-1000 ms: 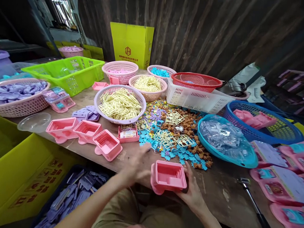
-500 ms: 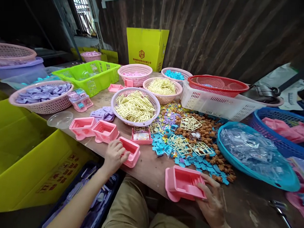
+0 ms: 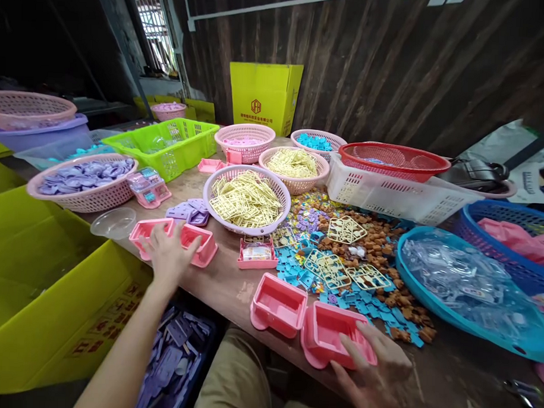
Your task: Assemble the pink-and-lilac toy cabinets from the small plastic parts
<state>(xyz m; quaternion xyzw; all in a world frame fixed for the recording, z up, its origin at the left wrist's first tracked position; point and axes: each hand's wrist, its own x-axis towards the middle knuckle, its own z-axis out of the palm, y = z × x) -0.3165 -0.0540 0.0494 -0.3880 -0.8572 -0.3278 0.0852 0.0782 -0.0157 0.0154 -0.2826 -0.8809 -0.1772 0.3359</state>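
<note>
left hand (image 3: 168,255): we lay it, fingers spread, over two pink trays (image 3: 198,244) at centre left
right hand (image 3: 376,365): our fingers rest flat on a tray (image 3: 327,334), lower centre

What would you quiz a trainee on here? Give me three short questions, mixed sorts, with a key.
1. True or false: the right hand rests on a pink tray at the table's near edge.
2. The red basket sits on: A the white crate; B the green crate; C the floor.
3. How many left-side pink trays does the left hand reach over?
Key: 1 true; 2 A; 3 two.
</note>
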